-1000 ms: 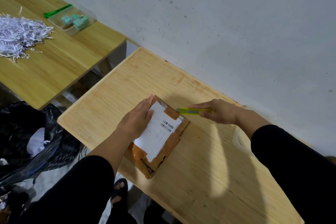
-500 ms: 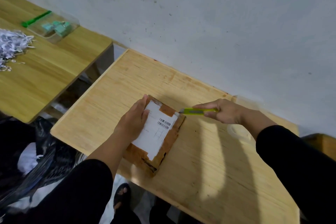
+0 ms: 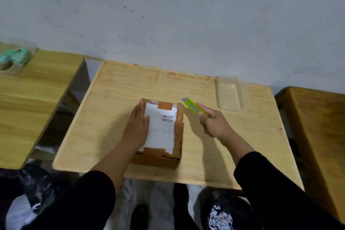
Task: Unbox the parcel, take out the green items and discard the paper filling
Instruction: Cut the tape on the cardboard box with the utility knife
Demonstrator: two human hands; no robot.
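Note:
A brown taped cardboard parcel with a white barcode label lies closed in the middle of the light wooden table. My left hand rests flat on the parcel's left side, pressing it down. My right hand grips a yellow-green utility knife just right of the parcel's far right corner, blade pointing away and left, not touching the box. Green items sit in a clear tray on the table at far left.
An empty clear plastic tray lies at the table's back right. Another wooden table stands at right, and a grey wall behind. Black bags with white paper lie on the floor at lower left and lower right.
My view has swung to the right and squared up on the table. The knife has drawn back from the parcel's far edge to its right side. The left hand stays on the parcel.

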